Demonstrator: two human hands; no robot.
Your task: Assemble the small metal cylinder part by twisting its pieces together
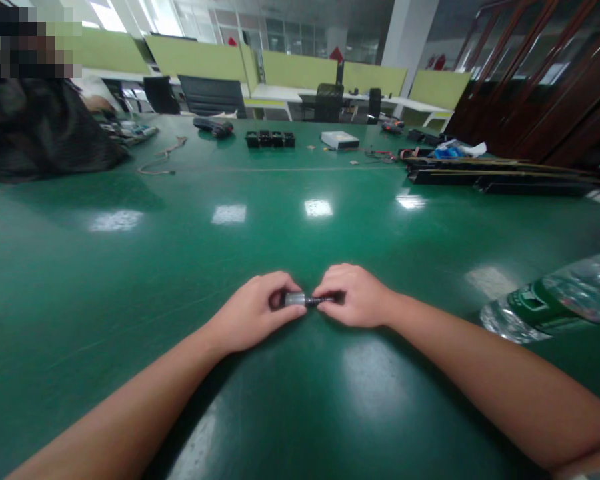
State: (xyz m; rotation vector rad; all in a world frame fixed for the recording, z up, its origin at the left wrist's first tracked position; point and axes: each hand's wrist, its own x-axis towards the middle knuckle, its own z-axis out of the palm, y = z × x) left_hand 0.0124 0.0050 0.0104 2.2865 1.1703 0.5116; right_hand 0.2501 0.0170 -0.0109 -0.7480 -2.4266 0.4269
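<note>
My left hand [253,310] is closed, with thumb and fingers pinching a small grey cylinder [295,299] held level just above or on the green tabletop [145,267]. From the cylinder's right end a thinner dark part [312,301] sticks out. My right hand [357,297] pinches that dark part between thumb and fingers, so both hands grip the same small piece from opposite ends. Its exact kind is too small and blurred to make out. The far tip is partly hidden by my right fingers.
A plastic water bottle [545,307] lies beside my right forearm. Farther back are a black slotted block [270,139], a pale box [339,140], a cable [155,167] and long dark strips [480,177]. A person in dark clothing [40,127] is at the far left.
</note>
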